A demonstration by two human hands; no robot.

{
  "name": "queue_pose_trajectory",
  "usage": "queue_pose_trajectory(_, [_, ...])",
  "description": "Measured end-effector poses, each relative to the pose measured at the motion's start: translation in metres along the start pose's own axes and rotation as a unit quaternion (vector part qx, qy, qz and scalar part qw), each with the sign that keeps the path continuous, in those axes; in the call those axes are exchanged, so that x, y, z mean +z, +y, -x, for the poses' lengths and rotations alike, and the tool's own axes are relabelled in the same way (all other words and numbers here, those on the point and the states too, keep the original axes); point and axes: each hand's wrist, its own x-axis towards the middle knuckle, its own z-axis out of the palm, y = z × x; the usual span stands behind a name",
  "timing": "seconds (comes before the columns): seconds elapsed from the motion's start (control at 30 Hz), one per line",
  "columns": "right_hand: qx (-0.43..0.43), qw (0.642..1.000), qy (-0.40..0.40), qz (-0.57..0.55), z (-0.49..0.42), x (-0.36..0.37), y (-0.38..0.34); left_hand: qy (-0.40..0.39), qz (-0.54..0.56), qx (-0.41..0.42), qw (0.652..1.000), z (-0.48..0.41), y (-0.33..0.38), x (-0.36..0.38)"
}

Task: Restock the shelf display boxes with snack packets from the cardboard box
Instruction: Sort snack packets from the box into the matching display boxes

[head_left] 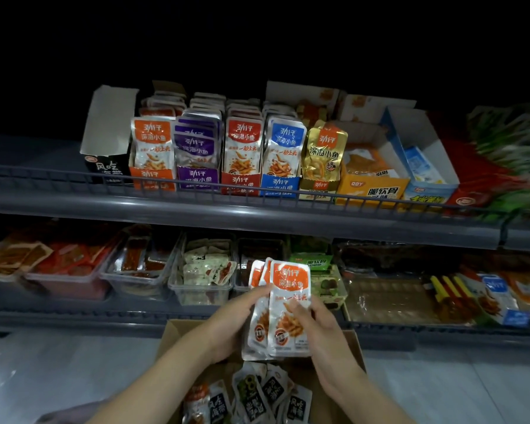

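Packets (288, 289), orange-topped and fanned, sit in our grip above the cardboard box (173, 330). Our left hand (231, 321) curls round their left edge and our right hand (322, 328) pinches the right edge. Grey floor (74, 362) flanks the cardboard box. The orange display box (152, 179) stands well above, behind the upper shelf's wire rail (58, 179).

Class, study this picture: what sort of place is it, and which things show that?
Probably a shop's snack aisle: tiered grey metal shelves, open coloured card display boxes packed with foil snack packets, and a brown cardboard stock box beneath the left hand and right hand holding orange-topped foil packets.
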Motion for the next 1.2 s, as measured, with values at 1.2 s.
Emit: queue_pose_trajectory(1.2, [-0.207, 0.905, -0.206, 0.309, -0.016, 0.090, -0.137, 0.100, -0.146, 0.428, 0.886, 0.063, 0.061, -0.068])
